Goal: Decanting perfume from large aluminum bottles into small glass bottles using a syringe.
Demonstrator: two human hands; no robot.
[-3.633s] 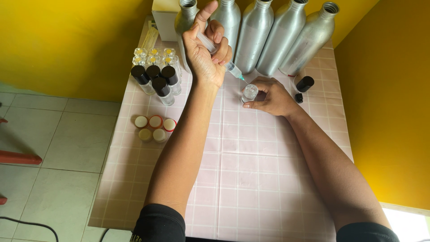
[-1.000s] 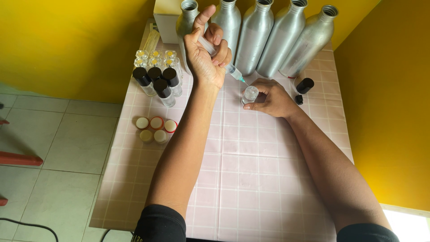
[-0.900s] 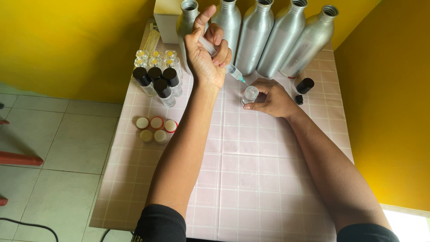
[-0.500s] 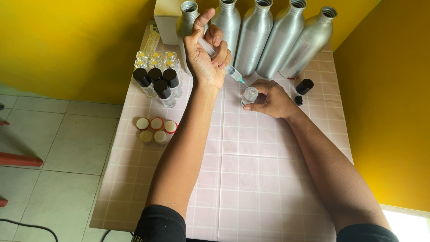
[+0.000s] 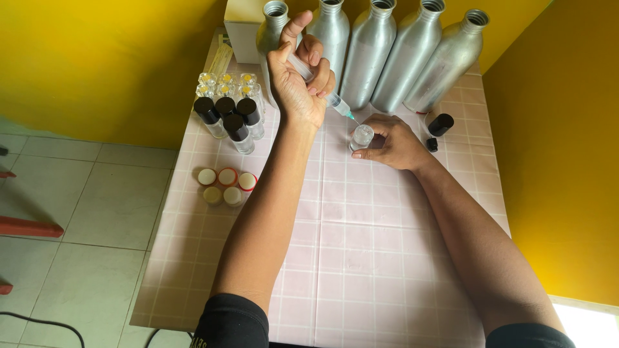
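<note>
Left hand closed around a clear syringe, thumb up over the plunger end, barrel slanting down to the right. Needle tip sits at the mouth of a small clear vial. Right hand grips that vial, fingers curled round it, vial upright on the pink tiled table.

Head view, remaining items: five tall silver metal bottles stand open-topped in a row along the back edge, against the yellow wall. Left of the hands, a cluster of small black-capped vials, with uncapped clear vials behind them. Nearer, five small round lidded pots grouped together. A loose black cap lies just right of the right hand.
</note>
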